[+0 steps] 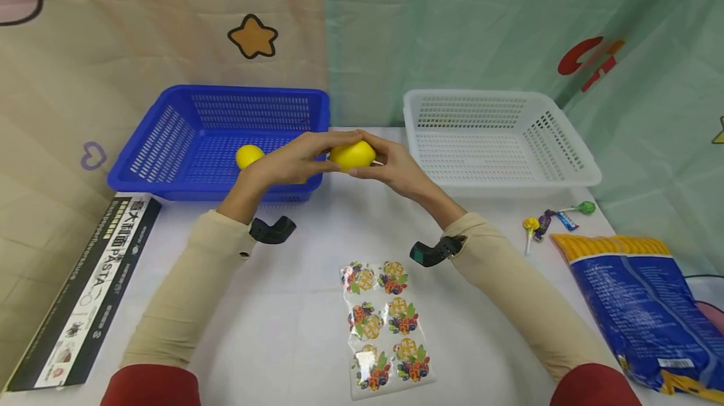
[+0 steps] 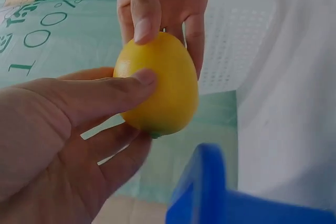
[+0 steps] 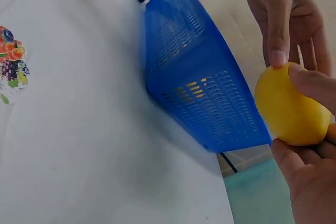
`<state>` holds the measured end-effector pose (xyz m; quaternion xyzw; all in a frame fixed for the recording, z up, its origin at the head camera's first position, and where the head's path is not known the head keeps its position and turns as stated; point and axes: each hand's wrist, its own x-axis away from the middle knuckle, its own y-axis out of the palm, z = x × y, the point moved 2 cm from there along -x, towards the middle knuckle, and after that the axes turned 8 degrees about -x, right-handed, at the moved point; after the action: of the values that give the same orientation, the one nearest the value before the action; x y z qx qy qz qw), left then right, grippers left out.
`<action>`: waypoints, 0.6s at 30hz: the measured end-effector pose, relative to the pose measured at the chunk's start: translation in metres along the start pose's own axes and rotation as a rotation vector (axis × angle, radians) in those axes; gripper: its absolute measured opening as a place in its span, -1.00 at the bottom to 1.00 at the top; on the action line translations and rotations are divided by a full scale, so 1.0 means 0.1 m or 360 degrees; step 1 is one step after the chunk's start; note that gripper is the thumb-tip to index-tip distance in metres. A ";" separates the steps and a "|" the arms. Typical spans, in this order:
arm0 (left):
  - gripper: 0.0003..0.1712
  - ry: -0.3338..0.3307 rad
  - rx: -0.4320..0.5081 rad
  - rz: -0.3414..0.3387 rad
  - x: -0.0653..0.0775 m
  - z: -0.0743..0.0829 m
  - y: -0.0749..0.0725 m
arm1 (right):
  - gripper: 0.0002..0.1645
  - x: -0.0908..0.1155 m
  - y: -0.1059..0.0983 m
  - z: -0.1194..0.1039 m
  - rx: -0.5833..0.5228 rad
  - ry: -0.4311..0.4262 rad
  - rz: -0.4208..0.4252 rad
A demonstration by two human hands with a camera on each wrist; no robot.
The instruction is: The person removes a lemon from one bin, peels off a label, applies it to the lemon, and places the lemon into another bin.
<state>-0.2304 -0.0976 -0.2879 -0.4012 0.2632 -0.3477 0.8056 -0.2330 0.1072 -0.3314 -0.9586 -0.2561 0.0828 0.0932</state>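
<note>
- Nearest: the sticker sheet [image 1: 386,343] lies flat on the white table [image 1: 305,330]. Six fruit-print labels, no gap in the grid, so my read is none peeled from it.
- Pasta box [image 1: 85,293] on the left, blue-and-yellow bag [image 1: 645,312] on the right. Neither hand touches them.
- A bit farther, right side: two lollipops [image 1: 530,224], two wrapped sweets [image 1: 567,221]. Also not in hand.
- Grip: left hand [image 1: 291,158] and right hand [image 1: 398,170] both grasp the same lemon [image 1: 355,156], thumbs and fingers pinching it from opposite sides.
- Lemon is in front of the gap between the baskets, beyond the sheet, in neither basket.
- Progress (judgement): mid-handling. Done: one fruit picked up. Left: setting it down; can't tell where. Whether this is a handover or just a two-handed hold, can't tell either.
- Look: bright yellow, plump oval, smooth with a slight sheen, greenish at one end in the left wrist view. No label on the visible skin; the parts under the fingers are hidden.
- Farther: blue basket [image 1: 186,191] has a second yellow fruit [image 1: 249,156] in it, plus more yellow half hidden by the left wrist. White basket [image 1: 509,183] stands on the right.
- Farthest: printed curtain [image 1: 367,35].
</note>
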 end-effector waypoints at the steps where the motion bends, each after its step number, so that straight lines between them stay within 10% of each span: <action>1: -0.31 0.0000 -0.0004 0.0020 -0.01 0.00 0.03 | -0.10 0.02 -0.01 0.01 0.0001 0.0001 0.0010; 18: -0.40 -0.0034 -0.0081 0.0273 0.01 0.07 0.77 | -0.17 0.36 -0.05 0.38 0.0124 0.0153 -0.0047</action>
<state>-0.1980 -0.0610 -0.3482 -0.4013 0.2967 -0.2662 0.8247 -0.2126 0.1348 -0.3710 -0.9532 -0.2621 0.0451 0.1438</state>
